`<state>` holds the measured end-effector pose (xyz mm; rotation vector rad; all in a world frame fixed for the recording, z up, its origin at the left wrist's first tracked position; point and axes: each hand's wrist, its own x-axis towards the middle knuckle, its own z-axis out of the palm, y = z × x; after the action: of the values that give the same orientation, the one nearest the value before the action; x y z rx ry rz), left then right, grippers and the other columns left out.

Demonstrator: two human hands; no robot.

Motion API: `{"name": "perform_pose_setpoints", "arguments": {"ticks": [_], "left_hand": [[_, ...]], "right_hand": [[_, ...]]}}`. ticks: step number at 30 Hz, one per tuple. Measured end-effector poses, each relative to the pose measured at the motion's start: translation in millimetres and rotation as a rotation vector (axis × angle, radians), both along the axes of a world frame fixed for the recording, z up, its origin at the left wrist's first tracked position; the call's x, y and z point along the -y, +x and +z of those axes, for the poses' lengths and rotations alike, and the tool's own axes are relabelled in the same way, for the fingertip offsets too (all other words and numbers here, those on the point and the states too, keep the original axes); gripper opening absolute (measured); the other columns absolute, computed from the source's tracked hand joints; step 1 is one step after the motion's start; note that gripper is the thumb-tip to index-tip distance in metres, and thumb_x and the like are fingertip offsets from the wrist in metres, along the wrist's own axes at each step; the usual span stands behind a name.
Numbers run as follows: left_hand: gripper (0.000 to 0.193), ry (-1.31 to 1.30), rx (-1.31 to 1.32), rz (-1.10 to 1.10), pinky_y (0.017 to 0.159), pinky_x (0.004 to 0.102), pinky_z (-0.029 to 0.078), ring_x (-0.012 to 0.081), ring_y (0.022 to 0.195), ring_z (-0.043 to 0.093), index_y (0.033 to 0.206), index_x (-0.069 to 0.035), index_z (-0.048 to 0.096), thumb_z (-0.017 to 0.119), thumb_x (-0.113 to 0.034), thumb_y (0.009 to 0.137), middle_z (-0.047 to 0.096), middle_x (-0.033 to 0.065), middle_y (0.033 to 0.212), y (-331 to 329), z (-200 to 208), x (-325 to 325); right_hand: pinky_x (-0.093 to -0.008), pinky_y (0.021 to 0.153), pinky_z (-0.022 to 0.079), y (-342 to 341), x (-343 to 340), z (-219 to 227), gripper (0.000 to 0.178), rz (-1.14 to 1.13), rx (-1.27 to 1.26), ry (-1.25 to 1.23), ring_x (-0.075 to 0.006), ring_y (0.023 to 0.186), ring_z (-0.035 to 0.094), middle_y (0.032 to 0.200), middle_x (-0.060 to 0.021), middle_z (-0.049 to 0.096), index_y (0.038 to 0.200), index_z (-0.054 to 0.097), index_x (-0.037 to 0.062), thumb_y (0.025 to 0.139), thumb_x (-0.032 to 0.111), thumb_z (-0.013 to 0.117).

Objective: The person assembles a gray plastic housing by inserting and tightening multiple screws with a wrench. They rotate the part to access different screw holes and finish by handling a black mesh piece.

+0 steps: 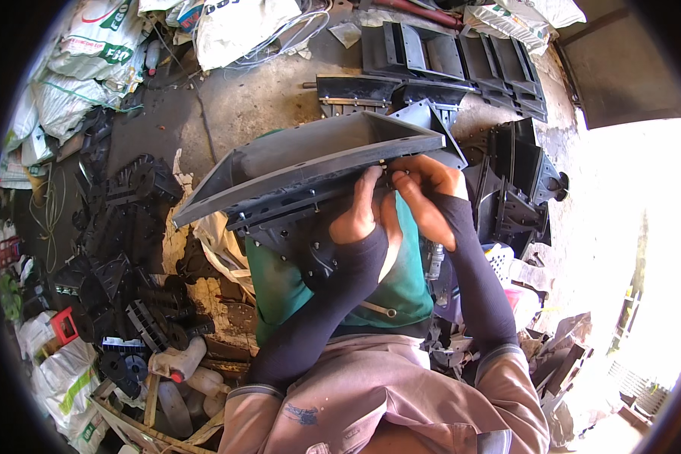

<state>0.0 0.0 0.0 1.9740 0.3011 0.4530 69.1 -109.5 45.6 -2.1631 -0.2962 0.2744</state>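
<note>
Across my lap lies a long grey trough-shaped part (303,161) with sloped ends and a flanged rim. A dark strip with several bolts (272,206) runs along its near underside. My left hand (359,208) is closed, thumb raised against the near edge toward the right end. Beside it, my right hand (430,189) is bent in a pinch at the same edge. A small bolt end (383,163) shows by the fingertips; what each hand pinches is too small to make out. An open-jaw or ring wrench (380,309) rests on my green-covered lap (333,291).
Similar dark trough parts (424,51) stand in rows at the far side, and more black parts (513,181) are stacked at right. Black assemblies (132,185) and plastic bottles (185,362) lie at left. Filled white sacks (72,98) are piled at far left.
</note>
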Motion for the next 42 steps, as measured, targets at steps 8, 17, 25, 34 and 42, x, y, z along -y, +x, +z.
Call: {"name": "perform_pose_setpoints", "arguments": {"ticks": [8, 17, 25, 34, 42], "left_hand": [[0.037, -0.017, 0.034, 0.052, 0.057, 0.0299, 0.048, 0.0154, 0.053, 0.059, 0.122, -0.009, 0.060, 0.070, -0.005, 0.087, 0.061, 0.0083, 0.067, 2.9, -1.3, 3.9], [0.035, -0.134, -0.112, 0.037, 0.061, 0.0377, 0.052, 0.0304, 0.064, 0.069, 0.122, -0.009, 0.062, 0.068, -0.009, 0.088, 0.065, 0.0154, 0.071, -0.2, 7.3, 2.8], [0.036, -0.079, -0.011, 0.056, 0.057, 0.0281, 0.047, 0.0111, 0.054, 0.058, 0.122, -0.010, 0.059, 0.068, -0.003, 0.088, 0.061, 0.0059, 0.068, 1.5, -1.7, 4.8], [0.037, -0.045, 0.023, 0.040, 0.066, 0.0311, 0.052, 0.0170, 0.068, 0.067, 0.123, -0.009, 0.059, 0.066, 0.000, 0.087, 0.069, 0.0105, 0.091, 2.2, -1.1, 3.0], [0.040, -0.141, -0.039, 0.001, 0.080, 0.0335, 0.054, 0.0258, 0.092, 0.072, 0.126, -0.007, 0.056, 0.064, 0.001, 0.088, 0.070, 0.0142, 0.105, -0.9, 2.6, 2.2]], "right_hand": [[-0.0208, 0.057, 0.038, -1.1, 5.3, -20.4, 0.014, -0.048, -0.134, 0.428, -0.0022, 0.063, 0.048, 0.072, 0.0029, 0.060, 0.102, 0.068, -0.0029, 0.093, 0.006, 0.061], [-0.0284, 0.067, 0.051, 4.3, 10.2, -24.9, 0.016, 0.060, -0.003, 0.339, -0.0120, 0.070, 0.064, 0.076, -0.0090, 0.070, 0.102, 0.068, -0.0016, 0.092, 0.009, 0.062], [-0.0213, 0.058, 0.039, -3.7, 4.8, -16.9, 0.015, 0.002, 0.043, 0.197, -0.0026, 0.062, 0.046, 0.067, 0.0038, 0.057, 0.103, 0.068, -0.0018, 0.093, 0.008, 0.064], [-0.0214, 0.054, 0.036, -11.1, -2.1, -12.2, 0.011, -0.091, 0.045, 0.137, -0.0021, 0.059, 0.042, 0.063, 0.0052, 0.052, 0.099, 0.069, -0.0004, 0.091, 0.004, 0.064], [-0.0267, 0.054, 0.042, -8.8, -4.5, -12.1, 0.014, -0.084, 0.076, 0.192, -0.0068, 0.056, 0.051, 0.062, -0.0025, 0.059, 0.100, 0.068, 0.0007, 0.089, 0.008, 0.064]]}}
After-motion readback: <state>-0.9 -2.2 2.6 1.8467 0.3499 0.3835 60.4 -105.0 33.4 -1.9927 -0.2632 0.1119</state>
